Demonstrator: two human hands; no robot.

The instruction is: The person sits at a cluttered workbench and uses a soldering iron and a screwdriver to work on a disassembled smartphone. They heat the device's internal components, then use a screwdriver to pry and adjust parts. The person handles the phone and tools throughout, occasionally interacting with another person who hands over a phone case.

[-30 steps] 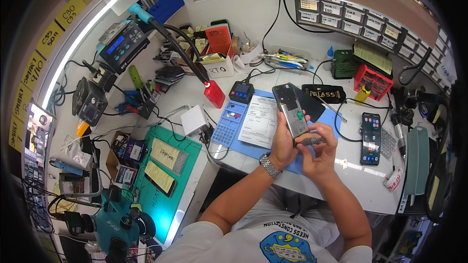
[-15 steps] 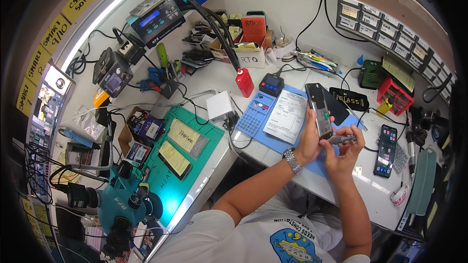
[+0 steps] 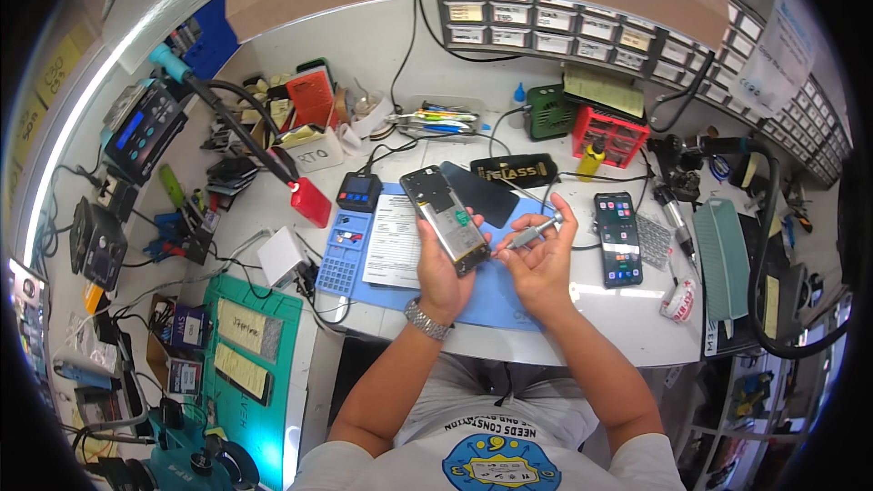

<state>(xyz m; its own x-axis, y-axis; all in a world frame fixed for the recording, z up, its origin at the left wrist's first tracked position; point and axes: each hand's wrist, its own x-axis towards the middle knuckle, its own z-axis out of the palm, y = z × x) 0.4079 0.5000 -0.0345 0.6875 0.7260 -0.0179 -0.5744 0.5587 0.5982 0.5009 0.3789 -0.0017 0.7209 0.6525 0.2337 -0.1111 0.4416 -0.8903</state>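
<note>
My left hand is wrapped round a phone with its back cover off, so its battery and inner parts show. The phone is held tilted above the blue work mat. Pinched in the fingers of my right hand is a small grey screwdriver. Its tip side points toward the phone's lower right corner; whether it touches cannot be made out. A dark flat phone panel lies behind the held phone, and a printed paper sheet lies to its left.
A lit phone lies on the table to the right, beside a teal tray. A small dark device and a blue parts tray stand left. Farther left are a green mat and a microscope. Drawers line the back.
The view has swung to the right, so the bench appears shifted left. The phone and screwdriver stay in my hands, with the phone's inside now turned more toward me.
</note>
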